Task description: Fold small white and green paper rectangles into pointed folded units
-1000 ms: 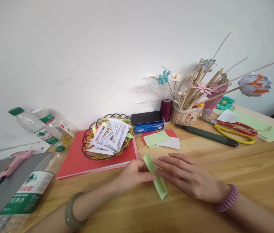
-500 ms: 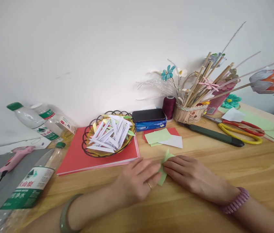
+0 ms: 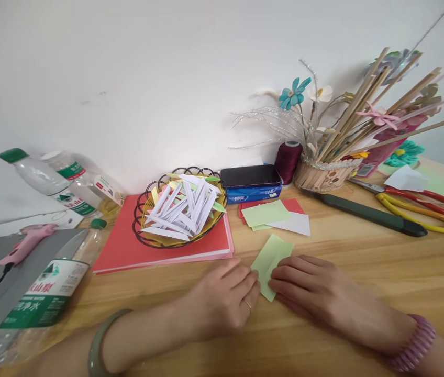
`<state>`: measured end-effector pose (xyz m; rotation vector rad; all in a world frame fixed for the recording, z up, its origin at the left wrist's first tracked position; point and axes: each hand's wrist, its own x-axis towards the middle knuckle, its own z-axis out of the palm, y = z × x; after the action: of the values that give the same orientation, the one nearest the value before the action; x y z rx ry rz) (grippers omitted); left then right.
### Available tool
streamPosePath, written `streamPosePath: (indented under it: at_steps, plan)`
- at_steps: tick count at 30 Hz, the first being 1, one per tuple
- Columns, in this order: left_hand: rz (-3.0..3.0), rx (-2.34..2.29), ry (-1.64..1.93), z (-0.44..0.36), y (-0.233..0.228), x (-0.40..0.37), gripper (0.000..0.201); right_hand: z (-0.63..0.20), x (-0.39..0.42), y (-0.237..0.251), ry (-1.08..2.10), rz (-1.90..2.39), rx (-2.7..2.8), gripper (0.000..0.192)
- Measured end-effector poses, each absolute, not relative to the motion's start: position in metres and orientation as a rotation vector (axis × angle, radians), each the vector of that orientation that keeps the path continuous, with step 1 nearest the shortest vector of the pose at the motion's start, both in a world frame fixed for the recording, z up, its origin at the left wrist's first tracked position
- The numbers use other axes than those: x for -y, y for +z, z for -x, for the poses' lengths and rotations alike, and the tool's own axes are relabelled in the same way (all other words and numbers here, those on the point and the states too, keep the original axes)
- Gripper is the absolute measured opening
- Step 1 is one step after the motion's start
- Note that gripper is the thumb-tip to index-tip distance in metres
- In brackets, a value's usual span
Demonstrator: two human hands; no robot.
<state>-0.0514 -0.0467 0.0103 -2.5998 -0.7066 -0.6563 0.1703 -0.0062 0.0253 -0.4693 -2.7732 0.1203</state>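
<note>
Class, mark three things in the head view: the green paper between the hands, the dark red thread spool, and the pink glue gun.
Handled green paper [image 3: 269,260]: head view, middle of its upper face.
Thread spool [image 3: 287,163]: head view, wound side.
Pink glue gun [image 3: 29,243]: head view, its body.

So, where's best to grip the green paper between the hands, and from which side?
Probably pinch the green paper at its far edge, from the far side: it's a thin sheet and that end is uncovered, while the left hand and right hand are at its nearer sides.
</note>
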Motion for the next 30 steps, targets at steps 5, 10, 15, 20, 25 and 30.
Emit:
streamPosePath:
  at_steps: [5, 10, 15, 20, 25, 30]
  plan:
    - [2.667, 0.815, -0.675, 0.054, 0.012, 0.048, 0.028, -0.167, 0.006, 0.022, 0.483, 0.661, 2.663, 0.018]
    - [2.667, 0.797, -0.627, 0.051, 0.011, 0.052, 0.025, -0.165, 0.008, 0.019, 0.687, 0.807, 2.552, 0.016]
    - [2.696, 0.843, -0.586, 0.046, 0.009, 0.057, 0.022, -0.158, 0.011, 0.019, 0.738, 0.985, 2.506, 0.016]
    - [2.712, 0.852, -0.547, 0.046, 0.004, 0.059, 0.023, -0.153, 0.013, 0.016, 0.661, 1.065, 2.510, 0.017]
    - [2.713, 0.878, -0.561, 0.047, 0.003, 0.059, 0.023, -0.150, 0.015, 0.016, 0.580, 1.075, 2.514, 0.015]
    - [2.727, 0.876, -0.562, 0.047, 0.005, 0.059, 0.021, -0.149, 0.015, 0.019, 0.581, 1.058, 2.538, 0.015]
